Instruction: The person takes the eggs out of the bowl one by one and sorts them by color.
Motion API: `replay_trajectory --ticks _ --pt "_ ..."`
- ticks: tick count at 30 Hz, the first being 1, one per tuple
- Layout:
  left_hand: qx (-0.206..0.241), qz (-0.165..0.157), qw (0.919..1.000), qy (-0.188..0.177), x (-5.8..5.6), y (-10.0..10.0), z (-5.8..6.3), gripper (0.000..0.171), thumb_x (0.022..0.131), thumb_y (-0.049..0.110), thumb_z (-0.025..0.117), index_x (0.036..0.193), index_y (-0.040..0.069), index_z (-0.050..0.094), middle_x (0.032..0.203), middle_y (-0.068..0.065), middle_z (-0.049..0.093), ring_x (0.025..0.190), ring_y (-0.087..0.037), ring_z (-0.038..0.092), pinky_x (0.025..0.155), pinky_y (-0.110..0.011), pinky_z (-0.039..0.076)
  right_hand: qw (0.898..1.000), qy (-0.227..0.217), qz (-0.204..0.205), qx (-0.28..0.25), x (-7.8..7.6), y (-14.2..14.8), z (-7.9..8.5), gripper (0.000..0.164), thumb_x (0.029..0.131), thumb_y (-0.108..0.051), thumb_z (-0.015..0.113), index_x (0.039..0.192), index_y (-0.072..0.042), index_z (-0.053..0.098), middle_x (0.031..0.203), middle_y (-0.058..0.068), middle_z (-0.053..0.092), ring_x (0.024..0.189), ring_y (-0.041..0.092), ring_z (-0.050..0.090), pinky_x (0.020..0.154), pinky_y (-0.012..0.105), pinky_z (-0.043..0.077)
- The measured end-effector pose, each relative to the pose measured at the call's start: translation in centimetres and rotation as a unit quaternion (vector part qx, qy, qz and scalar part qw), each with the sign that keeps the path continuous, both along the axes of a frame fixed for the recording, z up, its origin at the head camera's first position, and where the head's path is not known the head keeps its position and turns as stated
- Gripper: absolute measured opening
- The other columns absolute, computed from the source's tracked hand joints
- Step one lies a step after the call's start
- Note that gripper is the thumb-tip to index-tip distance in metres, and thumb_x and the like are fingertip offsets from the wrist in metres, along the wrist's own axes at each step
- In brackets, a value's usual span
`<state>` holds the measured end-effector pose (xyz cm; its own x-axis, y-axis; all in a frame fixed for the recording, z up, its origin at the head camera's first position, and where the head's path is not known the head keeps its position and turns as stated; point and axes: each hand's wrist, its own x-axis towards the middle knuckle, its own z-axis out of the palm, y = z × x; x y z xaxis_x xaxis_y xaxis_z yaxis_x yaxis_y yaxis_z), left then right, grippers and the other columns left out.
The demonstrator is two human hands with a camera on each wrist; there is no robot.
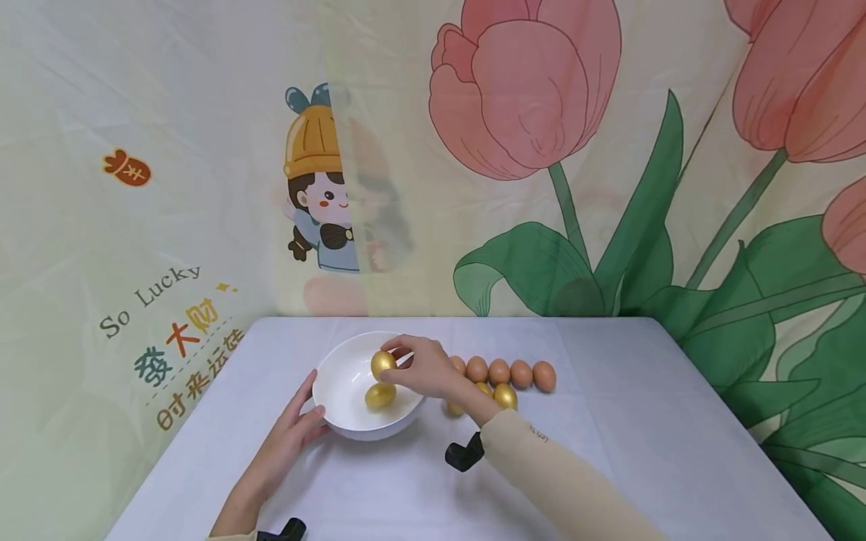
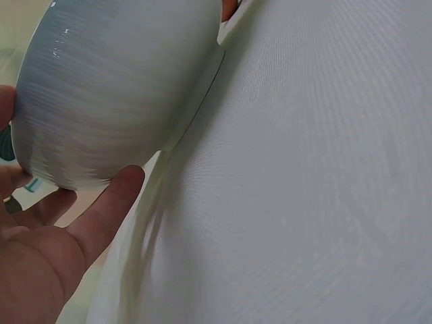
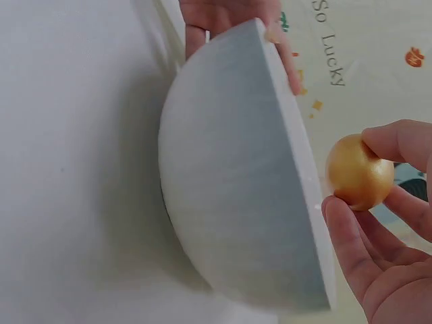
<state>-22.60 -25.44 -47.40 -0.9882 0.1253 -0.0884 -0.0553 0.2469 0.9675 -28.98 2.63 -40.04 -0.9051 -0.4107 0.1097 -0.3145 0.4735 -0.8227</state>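
A white bowl (image 1: pixel 340 387) stands on the table, with one gold egg (image 1: pixel 380 397) lying inside. My right hand (image 1: pixel 426 367) pinches a second gold egg (image 3: pixel 356 172) between thumb and fingers. In the head view that egg is over the bowl's inside; the right wrist view shows it just past the rim. At the bowl's left side, my left hand (image 1: pixel 298 422) holds the wall, fingers spread along it near the rim. From the left wrist, the bowl's outer wall (image 2: pixel 121 88) shows with fingertips against it.
Right of the bowl, a row of several brown eggs (image 1: pixel 499 372) lies on the white tablecloth (image 1: pixel 609 466). In front of them are a few gold eggs (image 1: pixel 504 396), partly covered by my right forearm. A printed curtain (image 1: pixel 406 150) hangs behind the table.
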Motion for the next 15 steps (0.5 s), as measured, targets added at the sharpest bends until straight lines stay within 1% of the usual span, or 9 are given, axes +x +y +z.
replay_trajectory --ticks 2,5,8,13,15 --pt "0.002 0.0 1.0 0.0 0.0 -0.1 -0.1 0.073 0.113 0.035 0.05 0.173 0.03 0.01 0.179 -0.013 0.002 0.15 -0.041 0.045 0.113 -0.043 0.054 1.0 -0.005 -0.01 -0.004 0.3 1.2 0.4 0.041 0.087 -0.029 0.085 0.126 -0.024 0.074 0.116 -0.003 0.074 0.098 0.021 0.072 0.084 0.03 0.062" --pt "0.005 0.0 1.0 0.001 0.0 -0.2 -0.2 0.073 0.113 0.034 0.05 0.173 0.03 0.009 0.179 -0.013 0.002 0.149 -0.041 0.046 0.113 -0.042 0.054 1.0 -0.01 -0.027 -0.008 0.7 3.0 0.9 0.042 0.087 -0.031 0.086 0.126 -0.025 0.074 0.117 -0.003 0.074 0.099 0.019 0.071 0.084 0.03 0.062" --pt "0.003 0.0 1.0 0.002 0.0 -0.3 -0.2 0.073 0.113 0.035 0.05 0.173 0.03 0.008 0.179 -0.014 0.002 0.15 -0.042 0.044 0.113 -0.042 0.055 0.999 -0.019 -0.042 -0.022 1.2 4.9 1.1 0.042 0.087 -0.031 0.087 0.126 -0.026 0.074 0.117 -0.002 0.073 0.098 0.018 0.07 0.082 0.031 0.063" --pt "0.003 -0.003 1.0 0.003 -0.1 -0.2 -0.1 0.074 0.112 0.037 0.051 0.173 0.031 0.009 0.179 -0.013 0.002 0.152 -0.041 0.042 0.113 -0.044 0.054 0.996 -0.029 -0.079 -0.03 2.5 8.3 1.1 0.04 0.087 -0.03 0.086 0.125 -0.029 0.074 0.117 -0.003 0.072 0.098 0.017 0.07 0.084 0.033 0.063" --pt "0.003 -0.004 1.0 0.001 -0.1 -0.1 -0.1 0.074 0.112 0.038 0.051 0.173 0.032 0.009 0.179 -0.012 0.002 0.153 -0.041 0.041 0.114 -0.044 0.054 0.995 -0.024 -0.09 -0.025 3.0 9.7 0.7 0.041 0.087 -0.03 0.086 0.126 -0.028 0.074 0.118 -0.003 0.073 0.098 0.017 0.07 0.087 0.033 0.063"
